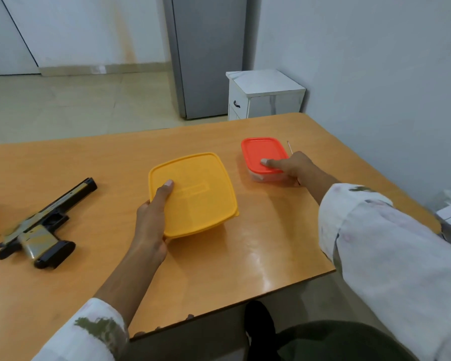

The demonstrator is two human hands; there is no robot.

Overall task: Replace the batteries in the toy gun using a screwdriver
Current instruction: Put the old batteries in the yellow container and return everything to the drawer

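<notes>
now: both hands on lidded boxes, toy gun untouched.
left hand: thumb flat on the lid of the yellow box, fingers hooked under its near-left edge; gripping it.
right hand: thumb on the lid of the red box, fingers curled round its right side; gripping it.
gun position: lies flat on the table, far left, well apart from both boxes.
gun axis: diagonal, muzzle toward the far right, grip and magazine base toward the near edge.
nearer hand: left. gun lies to its left; the right hand would have to cross over the yellow box.
screwdriver: thin metal shaft pokes out just behind the right hand, beside the red box. probably it; can't tell if the hand holds it.
step, my read: fetching batteries or tool from the boxes. both lids on, contents hidden.
next, my read: left hand lets go, sweeps left, takes the gun by the grip end.
</notes>
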